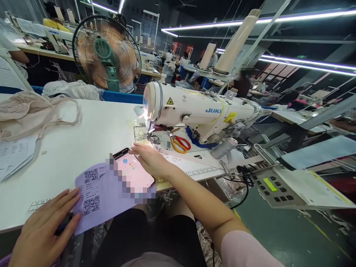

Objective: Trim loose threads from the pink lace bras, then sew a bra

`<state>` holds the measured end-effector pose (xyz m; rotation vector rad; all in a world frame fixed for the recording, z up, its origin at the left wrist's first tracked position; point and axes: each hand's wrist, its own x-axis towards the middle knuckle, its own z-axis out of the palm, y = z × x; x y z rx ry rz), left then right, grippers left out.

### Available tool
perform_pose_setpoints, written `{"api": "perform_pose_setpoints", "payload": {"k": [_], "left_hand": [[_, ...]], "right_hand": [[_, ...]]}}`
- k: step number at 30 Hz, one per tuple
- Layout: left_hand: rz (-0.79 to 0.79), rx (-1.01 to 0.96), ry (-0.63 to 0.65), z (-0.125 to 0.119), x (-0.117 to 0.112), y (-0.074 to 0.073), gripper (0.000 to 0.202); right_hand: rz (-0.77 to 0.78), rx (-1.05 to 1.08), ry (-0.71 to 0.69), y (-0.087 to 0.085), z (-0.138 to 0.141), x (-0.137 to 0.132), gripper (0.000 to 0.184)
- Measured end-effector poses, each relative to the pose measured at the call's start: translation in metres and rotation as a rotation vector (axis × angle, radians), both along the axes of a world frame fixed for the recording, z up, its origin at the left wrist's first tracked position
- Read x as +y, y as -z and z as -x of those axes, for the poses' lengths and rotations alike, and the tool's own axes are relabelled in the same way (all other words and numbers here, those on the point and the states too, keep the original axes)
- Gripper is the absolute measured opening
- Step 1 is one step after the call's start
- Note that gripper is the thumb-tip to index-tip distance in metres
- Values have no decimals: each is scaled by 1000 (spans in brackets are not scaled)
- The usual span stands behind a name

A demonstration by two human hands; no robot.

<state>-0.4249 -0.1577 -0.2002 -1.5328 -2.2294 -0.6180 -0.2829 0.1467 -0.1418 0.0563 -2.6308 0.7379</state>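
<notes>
A purple paper slip (104,196) with two QR codes lies at the near edge of the white table (83,137). My left hand (46,230) rests on its left end, fingers curled over a dark pen-like object I cannot make out clearly. A phone (133,168) with a lit pink screen lies on the slip. My right hand (151,159) lies flat with fingers stretched, fingertips touching the phone's upper edge, just in front of the needle area of a white JUKI sewing machine (194,109).
Orange-handled scissors (179,144) lie under the machine arm. Beige fabric (30,111) and printed papers (13,155) sit at the table's left. A standing fan (107,53) is behind. A control panel (274,187) hangs at right. Other workers sit at distant tables.
</notes>
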Motion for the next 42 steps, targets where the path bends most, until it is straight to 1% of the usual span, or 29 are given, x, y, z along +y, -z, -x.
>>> {"api": "perform_pose_setpoints", "payload": {"k": [2,3,7,11,13,14,16,18,20,22,24,26,28,30,31,34,36,39,42], "left_hand": [[15,40,64,0,-1,1,51],[25,49,76,0,-1,0,52],[44,47,67,0,-1,0,54],[22,75,77,2,-1,2,51],[22,88,71,2,0,1,47],[28,93,66,1,0,-1,45],[41,104,57,-2,1,-4,42],[57,123,50,-4,2,-7,41],[72,144,48,-6,3,-10,40],[83,157,40,-6,4,-12,39],[91,172,34,-6,4,-13,38],[103,199,35,-5,3,-14,39],[123,242,37,-7,4,-15,44],[147,285,0,-13,7,-15,50],[155,301,-41,-18,10,-15,53],[181,292,-225,-38,23,-15,54],[192,255,-332,-51,32,-17,51],[195,221,-425,-64,42,-20,48],[226,223,-465,-70,43,-23,44]], "right_hand": [[20,-16,11,0,-5,0,36],[21,-29,5,-1,-7,-2,34],[-31,-98,-41,-6,-7,-12,29],[-123,-169,-78,-6,-2,-20,40],[-132,-180,-59,-8,-5,-23,48],[-120,-177,-22,-10,-9,-25,52],[-77,-185,94,-13,-22,-33,64],[-47,-261,223,-14,-35,-44,76],[-62,-378,328,-10,-45,-58,85],[-103,-456,402,-3,-47,-71,88],[-140,-459,450,1,-43,-77,81],[-159,-433,461,-1,-36,-74,67],[-138,-420,440,-9,-33,-62,55],[-52,-425,435,-21,-34,-48,51],[8,-425,448,-27,-37,-43,51],[149,-373,492,-38,-52,-42,54],[160,-270,469,-41,-66,-53,56],[74,-22,343,-43,-89,-75,59],[-50,227,199,-49,-108,-93,63]]}}
